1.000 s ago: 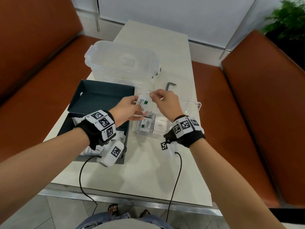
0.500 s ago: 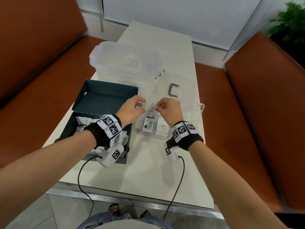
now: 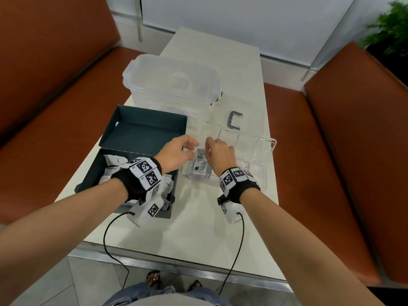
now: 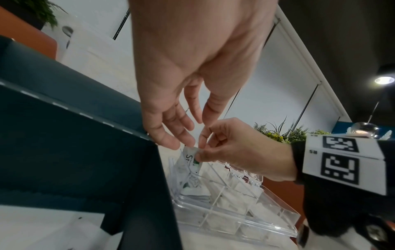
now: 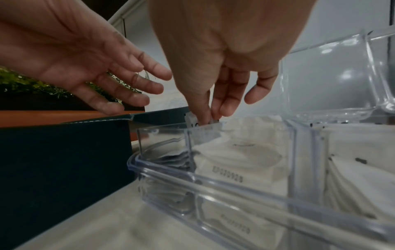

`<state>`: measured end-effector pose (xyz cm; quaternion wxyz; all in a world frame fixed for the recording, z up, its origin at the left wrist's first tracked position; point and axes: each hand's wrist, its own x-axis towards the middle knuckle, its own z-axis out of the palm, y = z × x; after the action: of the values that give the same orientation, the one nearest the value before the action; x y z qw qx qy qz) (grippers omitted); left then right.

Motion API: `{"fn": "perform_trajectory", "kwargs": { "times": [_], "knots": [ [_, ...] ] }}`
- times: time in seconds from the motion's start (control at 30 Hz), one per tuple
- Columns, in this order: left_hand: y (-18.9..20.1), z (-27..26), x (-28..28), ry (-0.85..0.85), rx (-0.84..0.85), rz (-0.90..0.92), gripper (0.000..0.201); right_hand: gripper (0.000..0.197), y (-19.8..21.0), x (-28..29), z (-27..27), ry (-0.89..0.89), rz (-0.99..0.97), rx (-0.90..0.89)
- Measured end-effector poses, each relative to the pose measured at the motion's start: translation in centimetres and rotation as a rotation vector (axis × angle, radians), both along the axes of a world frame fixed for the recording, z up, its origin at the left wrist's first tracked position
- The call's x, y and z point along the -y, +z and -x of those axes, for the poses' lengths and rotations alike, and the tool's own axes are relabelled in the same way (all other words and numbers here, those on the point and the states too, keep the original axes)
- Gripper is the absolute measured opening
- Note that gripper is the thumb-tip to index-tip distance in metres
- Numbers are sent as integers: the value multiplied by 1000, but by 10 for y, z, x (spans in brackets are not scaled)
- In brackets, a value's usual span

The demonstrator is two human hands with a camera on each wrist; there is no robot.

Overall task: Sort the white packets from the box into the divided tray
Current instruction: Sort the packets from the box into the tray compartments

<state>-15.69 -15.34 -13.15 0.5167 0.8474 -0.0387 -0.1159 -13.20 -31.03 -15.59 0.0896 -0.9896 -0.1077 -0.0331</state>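
My right hand (image 3: 208, 149) pinches the top edge of a white Stevia packet (image 3: 200, 155) (image 4: 188, 158) and holds it upright in the near-left compartment of the clear divided tray (image 3: 260, 184). Another Stevia packet (image 3: 202, 170) lies flat in that same compartment. In the right wrist view, the right hand's thumb and fingers (image 5: 205, 111) grip the packet (image 5: 192, 121) just above the tray wall (image 5: 162, 135). My left hand (image 3: 187, 146) hovers open just left of the packet, fingers relaxed, holding nothing. The dark box (image 3: 110, 171) at left holds several white packets (image 3: 114, 161).
A large clear lidded container (image 3: 172, 80) stands behind the box and tray. A small grey U-shaped piece (image 3: 234, 120) lies on the table behind the tray. The tray's clear lid (image 3: 254, 142) stands open at its far side. Orange benches flank the table.
Both hands have come down from above the tray. The left hand has let go of the packet, and the right hand alone has lowered it into the near-left compartment.
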Motion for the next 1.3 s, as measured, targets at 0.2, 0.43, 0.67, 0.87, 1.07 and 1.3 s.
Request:
{"fn": "perform_trajectory", "kwargs": {
  "times": [0.2,0.43,0.67,0.87,1.07,1.3],
  "knots": [
    [-2,0,0,-96,94,-118,24,14,2,0,-1,-7,-20,8],
    [-8,9,16,-622,238,-962,40,10,6,8,-6,-51,-117,-60],
    [-15,12,17,-667,170,-995,53,16,7,7,-10,-4,-47,-114],
    [-10,15,17,-630,170,-907,37,13,8,4,-10,-10,-35,-111],
    [-12,12,14,-599,197,-849,29,13,17,10,-7,-15,-53,-116],
    [-8,13,4,-550,240,-761,34,19,48,5,-4,25,-89,-68]
  ]
}}
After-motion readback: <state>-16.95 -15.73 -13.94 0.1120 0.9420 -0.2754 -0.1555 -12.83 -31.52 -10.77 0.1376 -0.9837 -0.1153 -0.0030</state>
